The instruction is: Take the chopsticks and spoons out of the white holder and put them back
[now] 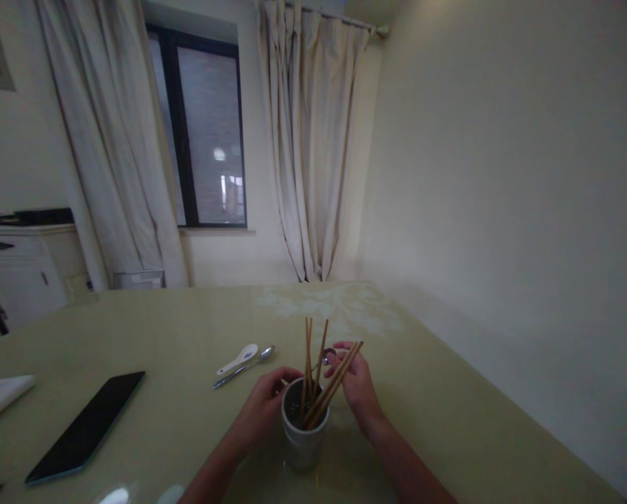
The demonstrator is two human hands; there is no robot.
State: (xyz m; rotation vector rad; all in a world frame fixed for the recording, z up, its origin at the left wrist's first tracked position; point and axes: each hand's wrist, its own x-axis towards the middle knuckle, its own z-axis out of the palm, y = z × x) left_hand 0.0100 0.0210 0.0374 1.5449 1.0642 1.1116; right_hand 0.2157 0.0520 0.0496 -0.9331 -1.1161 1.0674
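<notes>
A pale, round holder [306,442] stands upright on the table, with several wooden chopsticks [308,350] in it. Some of them lean to the right, across the front of my right hand [360,383]. The fingers of that hand are bent around a small, shiny metal piece [327,358] that looks like a spoon's bowl; its handle is hard to make out. My left hand [266,404] curls against the holder's left side, steadying its rim, with the fingertips partly hidden behind it. Beyond my left hand lie a white spoon [238,359] and a metal spoon [245,367], side by side.
A dark tablet-like slab [89,427] lies on the table [187,329] to the left, near a white object [1,393] at the edge of view. A plain wall [502,210] runs along the right side. Behind the table are curtains [313,140] and a window.
</notes>
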